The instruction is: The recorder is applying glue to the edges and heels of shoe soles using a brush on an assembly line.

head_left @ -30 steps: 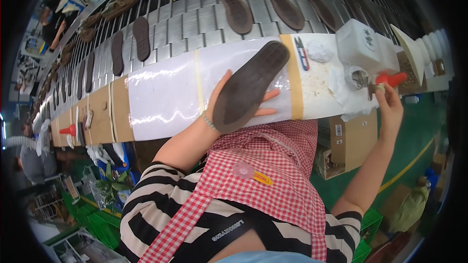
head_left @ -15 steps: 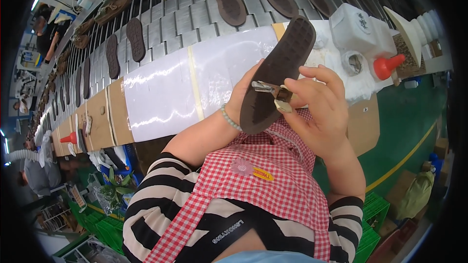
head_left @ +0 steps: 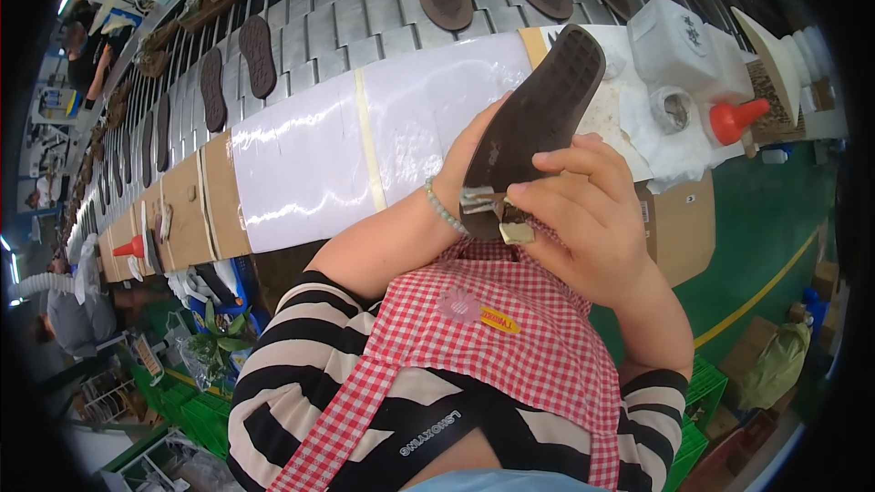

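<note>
In my left hand (head_left: 463,164) is a dark brown shoe sole (head_left: 538,105), held along its left side and tilted up in front of my apron. Its broad end with a grid of hollows points up and away. My right hand (head_left: 592,219) grips a short small brush (head_left: 501,206) with a stiff, whitish tip and a brownish middle. That tip lies against the near end of the sole, or just over it; I cannot tell if they touch. Some of my left fingers are hidden behind the sole.
Beyond the white-covered bench (head_left: 301,164) runs a slatted metal conveyor (head_left: 355,32) with several soles and shoes. On the right stand a white plastic jug (head_left: 670,46), an open white bottle (head_left: 673,111) and a red nozzle cap (head_left: 736,120). Cardboard (head_left: 688,228) hangs below them.
The brush has moved down toward the near end of the sole. The sole has turned more edge-on and shifted slightly right.
</note>
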